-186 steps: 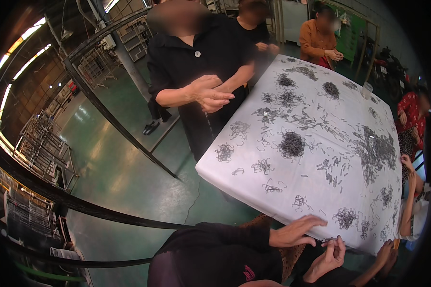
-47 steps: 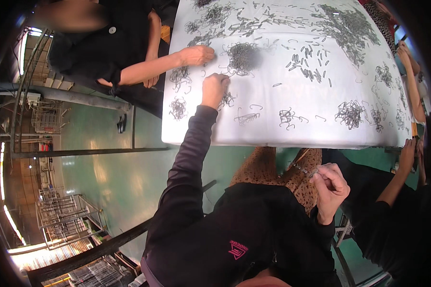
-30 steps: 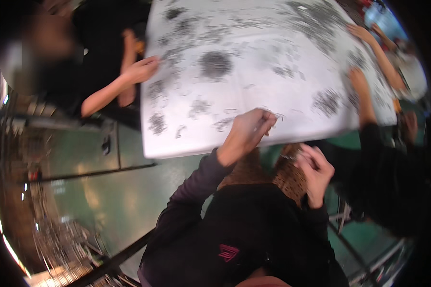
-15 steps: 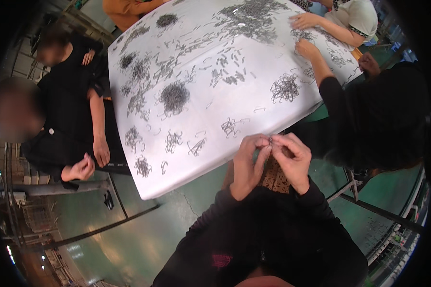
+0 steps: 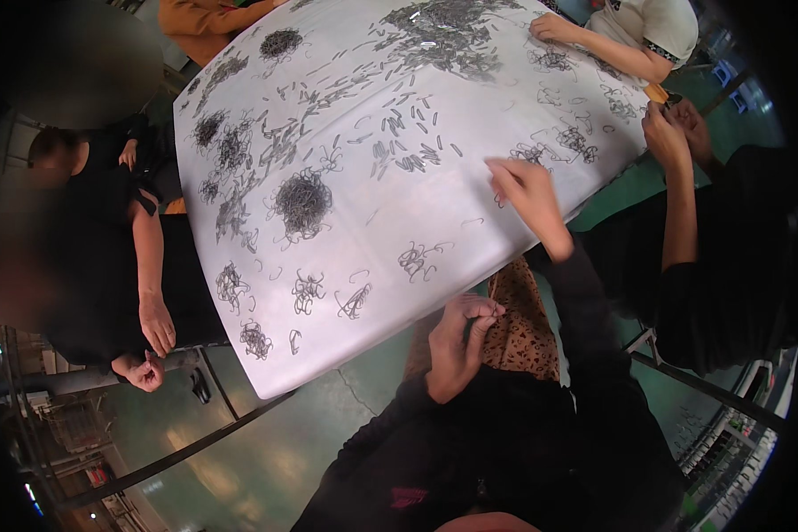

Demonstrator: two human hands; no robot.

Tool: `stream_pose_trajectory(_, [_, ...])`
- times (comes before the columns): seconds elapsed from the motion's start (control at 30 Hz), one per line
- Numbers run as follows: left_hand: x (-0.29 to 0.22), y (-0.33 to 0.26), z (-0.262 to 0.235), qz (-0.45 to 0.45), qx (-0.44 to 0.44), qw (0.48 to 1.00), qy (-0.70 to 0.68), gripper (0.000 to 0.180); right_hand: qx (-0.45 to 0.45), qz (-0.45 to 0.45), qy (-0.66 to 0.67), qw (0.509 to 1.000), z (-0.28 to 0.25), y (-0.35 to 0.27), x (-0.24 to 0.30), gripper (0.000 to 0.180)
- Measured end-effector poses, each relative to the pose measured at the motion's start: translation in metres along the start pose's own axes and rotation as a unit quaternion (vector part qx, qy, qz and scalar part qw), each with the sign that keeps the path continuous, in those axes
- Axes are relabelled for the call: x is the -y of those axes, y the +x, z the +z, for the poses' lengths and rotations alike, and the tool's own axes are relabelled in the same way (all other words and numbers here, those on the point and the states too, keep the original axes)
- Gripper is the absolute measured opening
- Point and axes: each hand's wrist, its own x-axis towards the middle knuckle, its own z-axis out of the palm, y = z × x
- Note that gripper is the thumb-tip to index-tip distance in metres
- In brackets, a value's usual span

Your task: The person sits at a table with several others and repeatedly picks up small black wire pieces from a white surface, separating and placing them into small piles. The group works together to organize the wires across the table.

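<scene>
My left hand [image 5: 458,344] is held in front of my body, below the table's near edge. Its thumb and forefinger are pinched together; what sits at the tips is too small to make out. Stretched over the near right part of the white-covered table [image 5: 363,232], my right hand [image 5: 534,202] has its fingers apart, their tips smeared by motion. By its fingertips lies a pile of thin, dark, hook-shaped wire pieces [image 5: 530,152], partly covered by the hand. A smaller heap of the same hooks [image 5: 417,261] rests near the table's front edge.
Dark hooks form a dense round pile [image 5: 302,204], and short dark strips [image 5: 408,137] lie scattered mid-table. At my right a co-worker's hands [image 5: 669,133] meet at the table edge. Another co-worker's hand [image 5: 157,326] hangs at the left side. A patterned brown cloth [image 5: 525,321] covers my lap.
My right hand has left my left hand and moved up over the table to the hook pile. The left hand keeps its pinch. The right-hand co-worker's arm has drawn back from the table.
</scene>
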Motion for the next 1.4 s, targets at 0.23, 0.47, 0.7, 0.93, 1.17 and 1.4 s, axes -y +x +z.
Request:
stream_pose_trajectory(0.23, [0.005,-0.007,-0.002,0.026,-0.009,0.999,0.029,0.010,-0.077,-0.110,-0.335,0.933,0.098,0.110,-0.097,0.013])
stream_pose_trajectory(0.47, [0.003,-0.013,-0.010,0.052,-0.011,0.999,0.012,0.009,-0.020,-0.197,-0.289,0.937,0.068,0.084,-0.070,0.008])
stream_pose_trajectory(0.7, [0.001,-0.006,-0.012,0.071,-0.035,0.995,0.067,0.009,0.027,0.043,0.149,0.988,0.014,-0.080,0.053,0.015])
stream_pose_trajectory(0.93, [-0.008,0.010,-0.010,0.112,-0.031,0.989,0.094,0.010,-0.018,0.004,0.159,0.987,-0.001,-0.132,0.093,0.023])
stream_pose_trajectory(1.17, [-0.003,0.017,-0.009,0.188,-0.065,0.971,0.130,0.007,-0.084,-0.041,0.221,0.971,0.010,-0.138,0.085,0.027])
stream_pose_trajectory(1.4, [0.017,0.011,-0.037,0.117,-0.075,0.984,0.114,0.030,-0.057,-0.035,0.310,0.948,0.029,-0.138,0.076,0.029])
